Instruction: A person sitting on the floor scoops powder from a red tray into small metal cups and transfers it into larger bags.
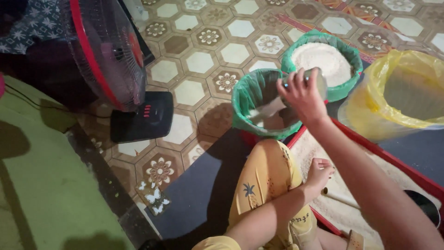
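Green-lined bucket (259, 99) directly under the right hand (301, 95), fingers curled and pressed around a small grey cup (317, 81) held tipped over the bucket's mouth; white grain, probably rice, visible low inside the liner, just below the fingertips. Second green-lined bucket (323, 60), heaped nearly to the rim with the same white grain, just beyond the knuckles, its rim touching or almost touching the first. Yellow plastic bag (397, 88) out past the back of that hand, well apart from the thumb side. Left hand (319, 173) low beside the yellow-trousered knee (268, 176), fingers bent loosely and resting on the grain in the red-rimmed tray (388, 159), pinching nothing as far as can be told; thin pale stick (340, 198) just beyond its fingertips, possibly touched, hard to say. Black-based fan (115, 60) with red ring far off on the thumb side of the right hand, on the patterned tile floor (199, 60).

For a clean pour, judged from the pose: cup mouth kept inside the bucket rim, wrist tilted slowly, grip firm around the cup's wall so nothing slips, liner edge left undisturbed, stream aimed at the middle and not against the green plastic
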